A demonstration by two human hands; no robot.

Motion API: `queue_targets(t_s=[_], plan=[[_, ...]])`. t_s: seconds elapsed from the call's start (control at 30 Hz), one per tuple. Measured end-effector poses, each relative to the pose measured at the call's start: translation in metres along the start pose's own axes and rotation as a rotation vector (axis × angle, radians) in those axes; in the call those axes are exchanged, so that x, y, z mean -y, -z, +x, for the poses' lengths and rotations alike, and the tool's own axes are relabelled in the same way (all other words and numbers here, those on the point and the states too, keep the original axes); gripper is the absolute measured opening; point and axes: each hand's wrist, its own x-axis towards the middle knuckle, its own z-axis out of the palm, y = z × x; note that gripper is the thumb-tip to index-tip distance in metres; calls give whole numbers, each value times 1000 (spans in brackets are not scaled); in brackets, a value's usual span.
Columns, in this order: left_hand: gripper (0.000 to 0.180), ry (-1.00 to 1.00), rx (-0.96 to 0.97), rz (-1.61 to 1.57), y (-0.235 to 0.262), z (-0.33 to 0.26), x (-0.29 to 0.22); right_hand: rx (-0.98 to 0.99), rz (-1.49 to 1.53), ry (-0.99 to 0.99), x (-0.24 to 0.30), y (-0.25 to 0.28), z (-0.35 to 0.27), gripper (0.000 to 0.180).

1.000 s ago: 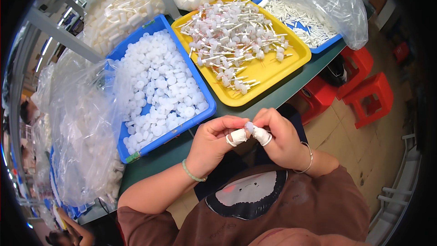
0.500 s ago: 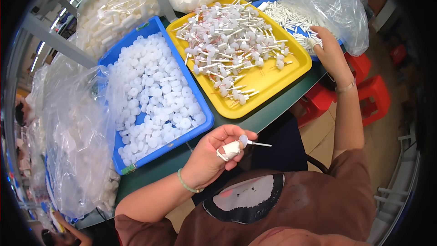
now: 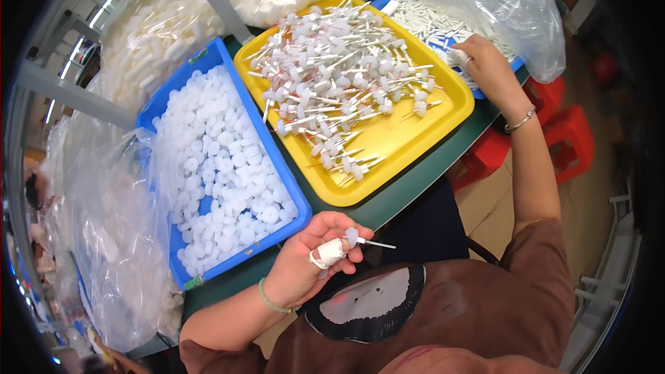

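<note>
A green table [image 3: 415, 190] carries three trays edge to edge. The blue tray [image 3: 294, 194] on the left is heaped with small white round caps [image 3: 222, 180]. The yellow tray [image 3: 422, 138] in the middle holds a loose pile of assembled caps with thin stems [image 3: 339, 76]. A second blue tray [image 3: 516, 64], at the far right under a clear plastic bag [image 3: 512, 7], holds white tubes [image 3: 429, 17].

The right hand [image 3: 485, 62] reaches into that far tray, fingers curled down among the tubes; whether it has closed on one I cannot tell. The left hand [image 3: 312, 263] waits near the body, just off the table edge, pinching one cap piece [image 3: 352, 237] between thumb and taped forefinger, its thin stem [image 3: 377, 243] pointing right.

To do this well, I judge the left hand should keep the stem level and steady, facing right, so a single tube brought back can slide straight on. Taking one tube only, by its end, would avoid fumbling.
</note>
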Motion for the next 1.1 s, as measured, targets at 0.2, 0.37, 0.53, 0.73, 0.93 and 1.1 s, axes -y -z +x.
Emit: queue_targets(t_s=[0.2,0.37,0.53,0.73,0.93,1.1], plan=[[18,1,15,-27,2,1,0,-98,164,-71,3,8,-5,26],[20,-15,38,-50,0,1,1,-160,412,109,75,44,-38,26],[19,-47,41,-92,0,3,5,76,836,99,159,22,-111,23],[18,-118,55,-108,1,4,9,-5,1007,-9,183,-4,-137,22],[18,-143,34,-108,-1,4,10,-37,1023,-18,189,-1,-143,22],[19,-155,29,-100,-1,4,11,-79,972,-30,193,-1,-146,21]])
